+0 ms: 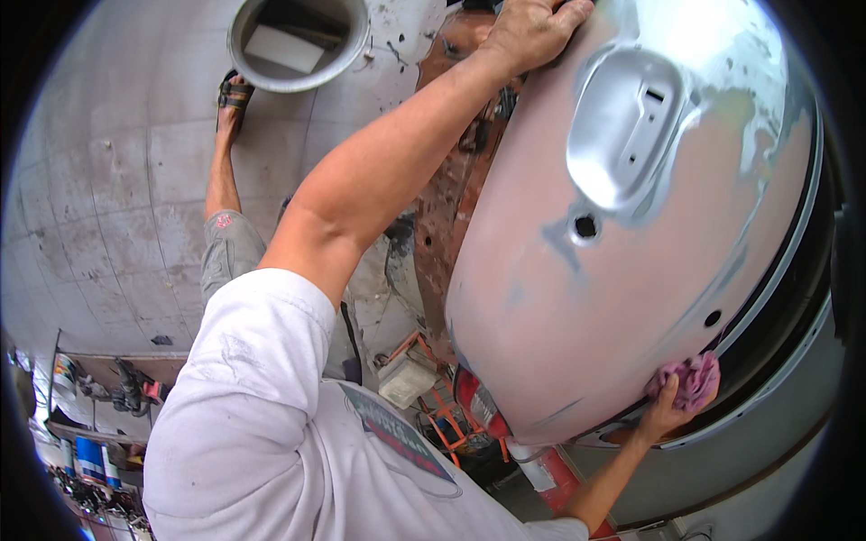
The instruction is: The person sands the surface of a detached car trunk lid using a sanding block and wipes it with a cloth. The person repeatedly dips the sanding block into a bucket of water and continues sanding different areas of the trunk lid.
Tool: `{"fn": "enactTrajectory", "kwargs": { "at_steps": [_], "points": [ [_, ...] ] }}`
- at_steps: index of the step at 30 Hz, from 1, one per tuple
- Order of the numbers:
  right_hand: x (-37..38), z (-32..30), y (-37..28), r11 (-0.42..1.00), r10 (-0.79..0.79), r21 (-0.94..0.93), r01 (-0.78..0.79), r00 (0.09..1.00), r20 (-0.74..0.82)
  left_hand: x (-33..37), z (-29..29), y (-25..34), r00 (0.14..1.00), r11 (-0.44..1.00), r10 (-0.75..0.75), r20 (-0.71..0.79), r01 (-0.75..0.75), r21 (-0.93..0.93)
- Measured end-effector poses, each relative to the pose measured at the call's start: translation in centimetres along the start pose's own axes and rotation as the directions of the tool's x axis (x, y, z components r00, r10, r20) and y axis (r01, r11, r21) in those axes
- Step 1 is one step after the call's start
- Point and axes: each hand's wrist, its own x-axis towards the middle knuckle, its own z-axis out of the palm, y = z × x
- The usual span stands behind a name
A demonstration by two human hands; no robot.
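Tiled floor (144, 189) fills nine o'clock; at four, the right hand (669, 417) clutches pink cloth (693, 379) (probably soft, light, best held bunched); left hand (532, 34) at twelve, grip unclear.

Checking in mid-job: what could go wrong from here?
The pink cloth in the right hand is by the edge of the pinkish car panel, beside a dark opening, so it might snag or slip in. The sandalled foot is right beside the metal basin, so a shift in stance could knock it.
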Motion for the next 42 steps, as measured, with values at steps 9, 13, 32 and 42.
{"fn": "enactTrajectory", "kwargs": {
  "at_steps": [9, 13, 32, 42],
  "points": [
    [-1.7, 2.2, -0.4, 0.988, -0.05, -0.151, 0.023, 0.983, -0.179, -33.0, -4.3, 12.2, 0.908, 0.892, -0.413, 0.066, 0.418, -0.172],
    [-0.2, 2.7, -1.1, 0.969, -0.184, -0.186, 0.16, 0.976, -0.118, -13.1, -2.3, 4.9, 0.962, 0.96, -0.271, -0.017, 0.269, -0.084],
    [-1.1, 2.9, -2.2, 0.981, -0.034, -0.195, 0.006, 0.989, -0.141, 3.7, 3.3, -4.0, 0.985, 0.987, -0.155, -0.069, 0.158, 0.04],
    [-1.7, 2.4, -2.4, 0.979, 0.004, -0.201, -0.037, 0.986, -0.165, -30.5, -4.1, 11.3, 0.882, 0.86, -0.46, 0.106, 0.472, -0.194]
  ]
}}
